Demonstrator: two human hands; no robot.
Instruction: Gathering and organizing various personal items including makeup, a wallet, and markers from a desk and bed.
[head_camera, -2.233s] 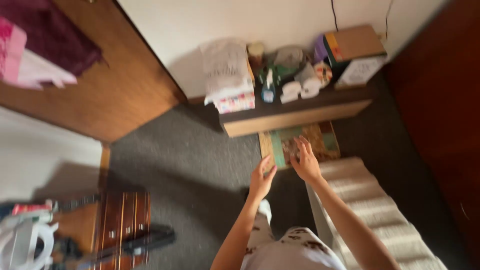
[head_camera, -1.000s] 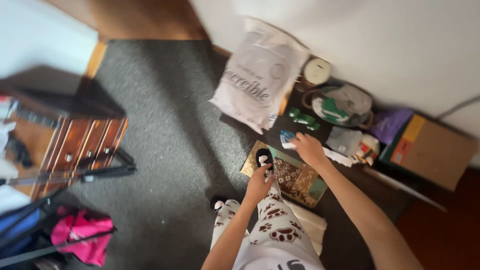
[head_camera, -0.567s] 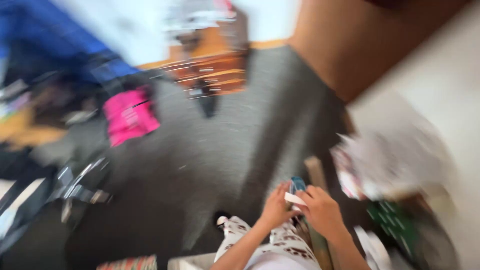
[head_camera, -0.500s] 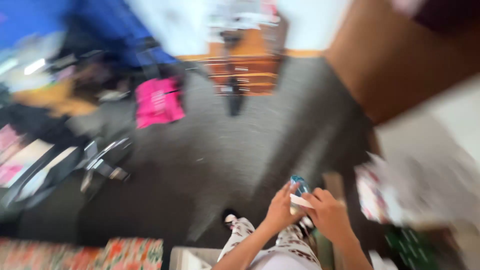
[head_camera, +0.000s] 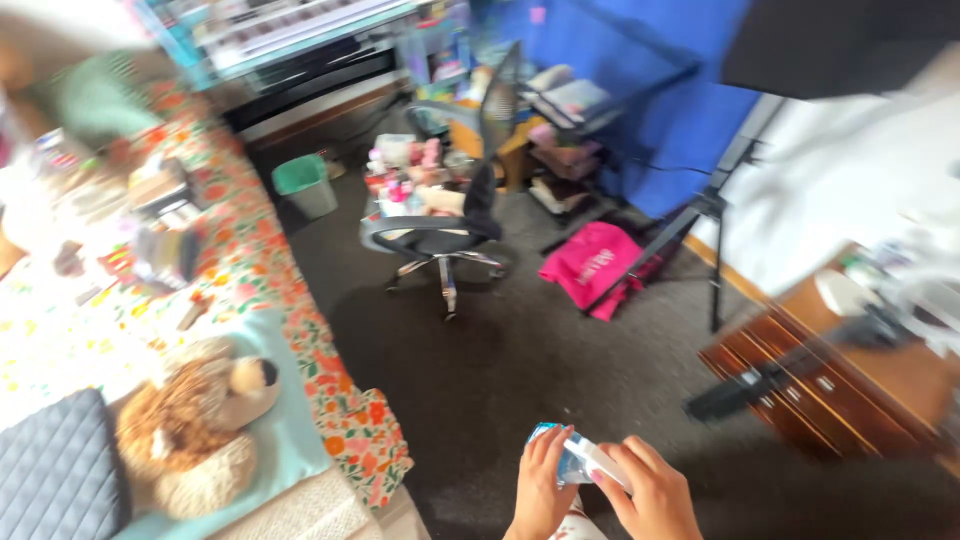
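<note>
A: What are the hands doing?

B: Both are at the bottom edge of the view, over the dark carpet (head_camera: 560, 370). The left hand (head_camera: 540, 492) and the right hand (head_camera: 648, 495) share a small blue bottle (head_camera: 562, 462) with a white band across it.

A: How do the fingers sit?

B: The left fingers (head_camera: 548, 450) curl round the bottle's left side. The right fingers (head_camera: 625, 462) close on its right end, over the white part. Both grips are tight on it; the bottle lies tilted between the hands, in the air above the carpet.

A: And around them?

B: To the left, a bed with a floral cover (head_camera: 250, 270), and a plush dog (head_camera: 200, 420) lying on it. Further off stands an office chair (head_camera: 450, 215), with a pink bag (head_camera: 592, 265) on the carpet beside a black stand (head_camera: 690, 225). A wooden dresser (head_camera: 840, 385) is on the right. The view is blurred, so finer detail is unclear.
</note>
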